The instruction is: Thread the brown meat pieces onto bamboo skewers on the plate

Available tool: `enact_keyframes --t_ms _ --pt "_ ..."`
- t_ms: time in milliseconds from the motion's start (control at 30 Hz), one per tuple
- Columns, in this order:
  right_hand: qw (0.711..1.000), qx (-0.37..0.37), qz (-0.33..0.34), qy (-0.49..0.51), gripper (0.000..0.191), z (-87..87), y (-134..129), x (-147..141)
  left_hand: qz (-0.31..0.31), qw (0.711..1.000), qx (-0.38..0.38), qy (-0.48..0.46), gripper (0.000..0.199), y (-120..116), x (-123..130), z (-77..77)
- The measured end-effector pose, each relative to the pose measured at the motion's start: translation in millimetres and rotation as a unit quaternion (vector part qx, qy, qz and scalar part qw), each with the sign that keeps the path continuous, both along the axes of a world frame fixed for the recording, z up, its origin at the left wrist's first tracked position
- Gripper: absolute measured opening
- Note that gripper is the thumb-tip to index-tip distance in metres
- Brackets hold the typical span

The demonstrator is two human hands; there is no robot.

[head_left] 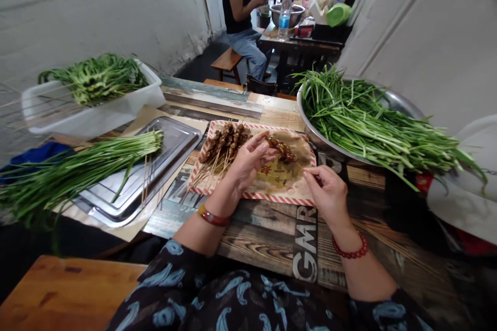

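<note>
Meat on the striped tray is partly covered by the left hand, and whether it is gripped there cannot be told. Thumb and forefinger of the right hand are brought together, but anything pinched between them is too fine to be made out. Part of the skewer pile is also hidden by the left hand. A blue cloth is half buried under long green stalks, and the head of a seated person is cut off by the upper edge.

Those stalks are laid over a metal tray. Leafy greens are held in a white tub behind it. The right side of the surface is crowded by a steel bowl, heaped with greens; loose sticks are passed over by the right forearm.

The hands are kept apart, the left above the striped tray, the right at its right edge. The meat is placed between them, just beside the left fingers; the pile is situated left of it.
</note>
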State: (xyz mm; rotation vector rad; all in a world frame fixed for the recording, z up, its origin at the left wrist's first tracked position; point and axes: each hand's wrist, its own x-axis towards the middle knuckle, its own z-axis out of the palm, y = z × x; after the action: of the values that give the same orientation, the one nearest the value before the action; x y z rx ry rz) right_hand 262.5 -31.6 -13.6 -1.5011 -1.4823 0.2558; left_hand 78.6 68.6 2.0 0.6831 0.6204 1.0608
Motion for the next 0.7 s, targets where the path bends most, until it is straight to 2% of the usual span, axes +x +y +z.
enact_keyframes --t_ms 133,233,300,700 --pt "1.000 -0.004 -0.005 0.027 0.013 1.7 0.7 -0.5 -0.053 0.998 0.005 0.032 0.042 -6.4 5.5 -4.9" --pt "0.999 -0.004 0.009 0.044 0.013 4.3 -0.1 -3.9 -0.112 0.991 0.029 0.067 0.040 -14.9 12.0 -7.1" --pt "0.998 -0.015 0.024 0.055 0.013 5.5 -0.8 -6.8 -0.129 0.989 0.034 0.064 0.041 -20.0 15.4 -6.4" --pt "0.984 -0.095 0.063 0.138 0.021 -3.1 -1.3 -8.6 -0.138 0.990 0.005 -0.029 0.039 -24.6 17.1 -0.2"
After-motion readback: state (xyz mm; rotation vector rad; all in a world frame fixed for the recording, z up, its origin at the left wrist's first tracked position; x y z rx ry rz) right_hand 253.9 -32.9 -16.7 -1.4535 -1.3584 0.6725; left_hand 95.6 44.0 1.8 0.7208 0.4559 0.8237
